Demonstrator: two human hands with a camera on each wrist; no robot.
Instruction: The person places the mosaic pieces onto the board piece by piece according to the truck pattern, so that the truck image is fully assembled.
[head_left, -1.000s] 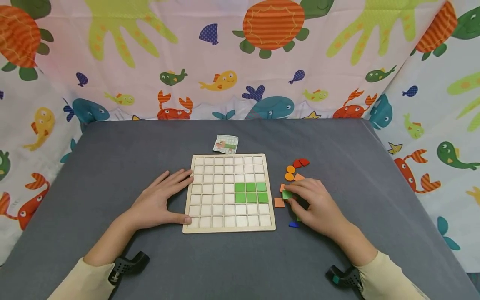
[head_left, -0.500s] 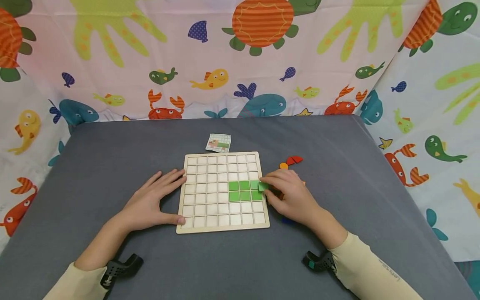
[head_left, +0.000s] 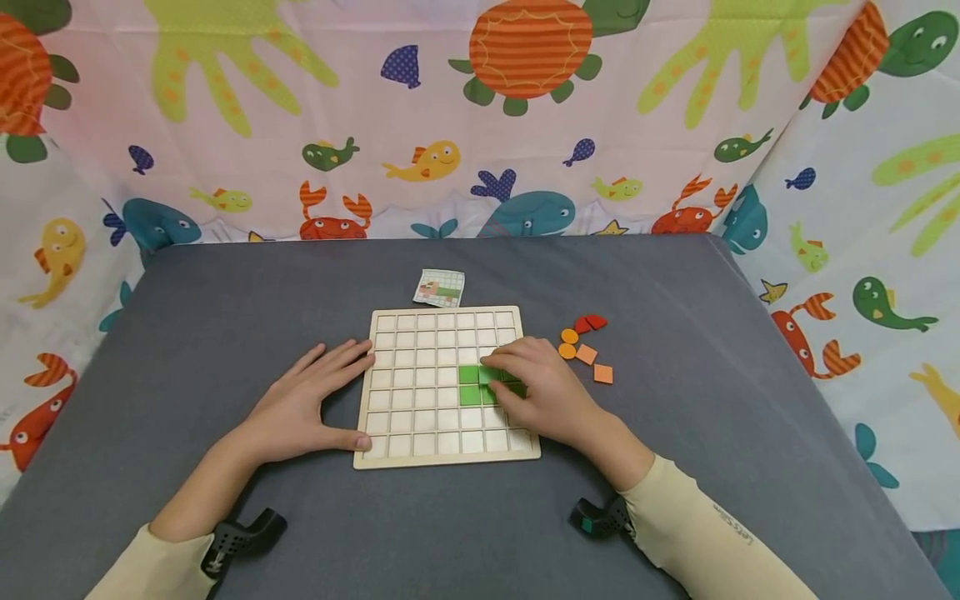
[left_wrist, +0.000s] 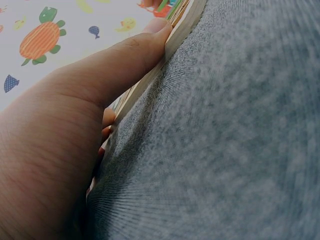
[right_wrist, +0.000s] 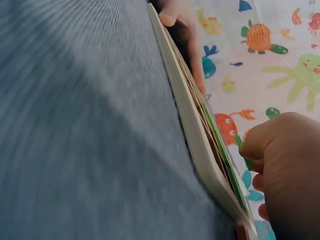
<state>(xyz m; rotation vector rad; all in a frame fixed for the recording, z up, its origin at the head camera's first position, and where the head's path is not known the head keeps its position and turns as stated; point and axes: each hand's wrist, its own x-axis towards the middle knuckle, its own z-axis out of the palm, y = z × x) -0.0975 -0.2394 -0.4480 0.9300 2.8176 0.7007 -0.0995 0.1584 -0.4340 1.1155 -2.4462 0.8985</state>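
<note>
A pale wooden grid board [head_left: 405, 421] lies on the grey cloth. Green square tiles [head_left: 469, 396] fill cells in its right half, some hidden under the right hand. My left hand [head_left: 300, 412] has its fingers spread, with thumb and fingertips resting on the board's left edge. The left wrist view has that thumb [left_wrist: 125, 55] against the board's side. Over the green rows, my right hand [head_left: 547, 392] pinches a green square tile [right_wrist: 247, 162] between thumb and fingers. In the right wrist view the held tile appears raised above the board's surface.
Right of the board lie two orange discs [head_left: 567, 343], light orange squares [head_left: 603, 374] and red pieces [head_left: 589, 322]. A small printed card [head_left: 439, 288] lies just behind the board. A curtain with sea animals [head_left: 525, 212] hangs beyond the table.
My right hand has carried the green tile left from the loose pieces to over the board, uncovering orange pieces. The left hand keeps its place on the board's edge. The head view shifted slightly.
</note>
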